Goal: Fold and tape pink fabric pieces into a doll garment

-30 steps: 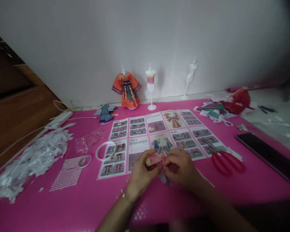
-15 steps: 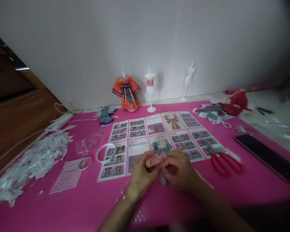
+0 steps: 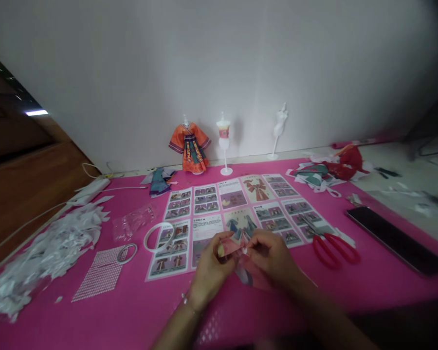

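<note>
My left hand (image 3: 209,270) and my right hand (image 3: 272,257) meet over the near edge of a printed instruction sheet (image 3: 237,206) on a pink mat (image 3: 95,311). Both pinch a small folded pink paper piece (image 3: 233,245) held between the fingertips. Part of that piece is hidden under my fingers.
Red-handled scissors (image 3: 332,248) lie right of my hands and a dark phone (image 3: 396,238) further right. Two tape rings (image 3: 158,236), a sticker sheet (image 3: 100,274) and white paper scraps (image 3: 47,253) lie left. By the wall stand a dressed mannequin (image 3: 190,148) and two white ones (image 3: 223,143).
The view has tilted up slightly, so everything sits lower in frame. My hands stay together on the paper piece with small finger shifts.
</note>
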A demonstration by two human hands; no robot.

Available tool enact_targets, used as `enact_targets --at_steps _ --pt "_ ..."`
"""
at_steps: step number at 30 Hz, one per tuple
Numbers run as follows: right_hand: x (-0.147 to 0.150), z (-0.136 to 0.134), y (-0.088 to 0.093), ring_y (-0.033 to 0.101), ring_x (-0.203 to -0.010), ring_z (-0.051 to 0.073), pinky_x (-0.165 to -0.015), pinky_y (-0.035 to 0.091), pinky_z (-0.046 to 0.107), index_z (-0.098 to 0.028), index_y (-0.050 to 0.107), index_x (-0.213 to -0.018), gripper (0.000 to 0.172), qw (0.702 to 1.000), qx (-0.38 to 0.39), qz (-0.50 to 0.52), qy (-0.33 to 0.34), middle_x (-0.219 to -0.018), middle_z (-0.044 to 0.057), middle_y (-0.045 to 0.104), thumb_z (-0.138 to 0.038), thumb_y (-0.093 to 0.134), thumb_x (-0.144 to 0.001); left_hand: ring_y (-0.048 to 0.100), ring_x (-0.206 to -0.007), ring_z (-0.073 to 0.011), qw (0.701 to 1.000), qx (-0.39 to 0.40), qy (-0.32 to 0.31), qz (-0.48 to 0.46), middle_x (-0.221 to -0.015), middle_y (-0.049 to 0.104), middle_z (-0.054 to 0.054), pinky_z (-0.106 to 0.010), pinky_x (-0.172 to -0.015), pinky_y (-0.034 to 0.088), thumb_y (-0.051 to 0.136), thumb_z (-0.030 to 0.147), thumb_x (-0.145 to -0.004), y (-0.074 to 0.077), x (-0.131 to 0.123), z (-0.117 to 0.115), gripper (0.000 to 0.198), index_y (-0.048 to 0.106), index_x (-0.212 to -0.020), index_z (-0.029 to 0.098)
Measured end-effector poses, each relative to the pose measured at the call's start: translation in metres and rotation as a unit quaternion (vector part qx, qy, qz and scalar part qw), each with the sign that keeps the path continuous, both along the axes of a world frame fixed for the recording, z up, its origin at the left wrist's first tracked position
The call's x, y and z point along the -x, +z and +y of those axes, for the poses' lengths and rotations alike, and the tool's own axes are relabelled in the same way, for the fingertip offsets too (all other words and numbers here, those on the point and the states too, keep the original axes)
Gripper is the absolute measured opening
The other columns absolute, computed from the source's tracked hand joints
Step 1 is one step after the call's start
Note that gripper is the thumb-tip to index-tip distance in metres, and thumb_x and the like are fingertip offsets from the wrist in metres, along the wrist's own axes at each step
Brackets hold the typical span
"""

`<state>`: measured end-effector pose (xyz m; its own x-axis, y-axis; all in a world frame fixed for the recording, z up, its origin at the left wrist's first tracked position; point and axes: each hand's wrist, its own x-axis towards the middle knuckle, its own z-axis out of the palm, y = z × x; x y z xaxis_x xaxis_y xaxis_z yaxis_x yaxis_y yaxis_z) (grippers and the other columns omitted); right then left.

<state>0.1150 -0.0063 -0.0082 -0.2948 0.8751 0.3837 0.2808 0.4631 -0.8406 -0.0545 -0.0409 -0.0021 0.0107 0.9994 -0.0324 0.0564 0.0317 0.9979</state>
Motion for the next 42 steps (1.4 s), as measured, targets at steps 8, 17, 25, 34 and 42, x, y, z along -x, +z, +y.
enact_targets --at_steps 8,17,25,34,42 --pt "0.000 0.005 0.004 0.050 -0.055 0.014 -0.052 0.037 0.024 -0.019 0.058 -0.059 0.008 0.982 0.139 0.104 -0.069 -0.055 -0.003 0.055 -0.023 0.055 -0.066 0.064 -0.077 -0.0170 0.999 0.029 0.001 -0.042 -0.085 0.069 -0.002 -0.024 -0.068 0.046 0.071 0.018 -0.066 0.004 0.005 0.001 0.042 0.059 -0.106 0.016" --pt "-0.001 0.007 -0.005 0.050 -0.037 0.011 -0.038 0.037 0.022 -0.021 0.049 -0.068 0.012 0.965 0.209 0.160 -0.019 -0.057 -0.002 0.061 -0.032 0.049 -0.073 0.068 -0.092 -0.0249 0.992 0.052 -0.025 -0.112 -0.091 0.072 -0.006 -0.031 -0.080 0.049 0.070 0.021 -0.066 0.007 0.013 0.000 0.040 0.060 -0.104 0.016" --pt "0.001 0.007 -0.010 0.046 -0.043 0.011 -0.043 0.033 0.022 -0.021 0.053 -0.066 0.005 0.980 0.168 0.104 -0.019 -0.051 -0.005 0.051 -0.024 0.053 -0.071 0.063 -0.061 -0.0187 1.000 -0.004 0.029 0.007 -0.080 0.070 -0.007 -0.029 -0.056 0.048 0.056 0.039 -0.082 -0.001 0.013 0.003 0.033 0.058 -0.103 0.015" --pt "0.002 0.004 -0.007 0.047 -0.052 0.013 -0.049 0.034 0.023 -0.019 0.059 -0.068 0.010 0.993 0.105 0.056 0.000 -0.057 -0.003 0.053 -0.027 0.056 -0.075 0.050 -0.095 -0.0263 0.945 -0.166 0.157 0.234 -0.094 0.052 -0.007 -0.040 -0.087 0.039 0.057 0.033 -0.082 0.008 0.014 -0.007 0.019 0.071 -0.090 0.022" --pt "0.003 0.000 -0.003 0.052 -0.059 0.014 -0.057 0.037 0.024 -0.019 0.065 -0.070 0.010 0.998 0.052 0.008 0.041 -0.063 -0.001 0.061 -0.023 0.059 -0.077 0.052 -0.093 -0.0219 0.918 -0.242 0.020 0.315 -0.092 0.055 -0.004 -0.035 -0.084 0.040 0.060 0.025 -0.086 0.008 0.006 -0.009 0.008 0.067 -0.089 0.022"
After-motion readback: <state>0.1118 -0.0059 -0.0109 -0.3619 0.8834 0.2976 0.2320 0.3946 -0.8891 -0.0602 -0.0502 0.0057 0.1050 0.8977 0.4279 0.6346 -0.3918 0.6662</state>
